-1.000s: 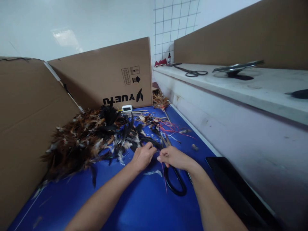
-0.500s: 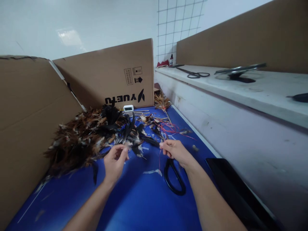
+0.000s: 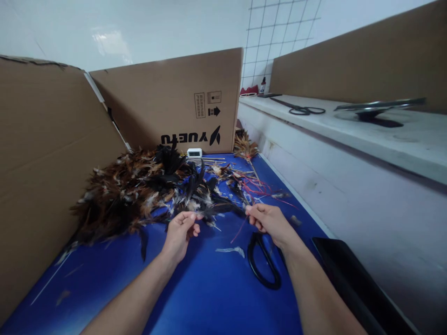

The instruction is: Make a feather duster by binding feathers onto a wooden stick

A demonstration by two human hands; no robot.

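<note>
My left hand (image 3: 180, 232) is closed in a pinch on the pale quill end of a black feather (image 3: 218, 209), whose dark vane points right. Opposite it, my right hand (image 3: 267, 222) pinches a thin red string (image 3: 239, 231) that hangs below its fingertips. Some dark feathers (image 3: 238, 190) lie just beyond those fingertips; I cannot tell whether they are held too. Under the right wrist are scissors with a black loop handle (image 3: 264, 265), their blades hidden. A large heap of brown and black feathers (image 3: 122, 195) covers the left side of the blue table (image 3: 209, 298).
Cardboard panels (image 3: 174, 93) wall the back and left. Behind the feathers sit a small white digital display (image 3: 194, 152), thin sticks and a brown feather bundle (image 3: 245, 146). Loose red strings (image 3: 256, 187) lie right. A black flat object (image 3: 344, 265) and a white ledge (image 3: 335, 121) border the right.
My left hand has moved right, and a black feather now stretches from its fingertips towards my right hand. The view has shifted slightly. The right hand keeps its pinch; its red string now slants left.
</note>
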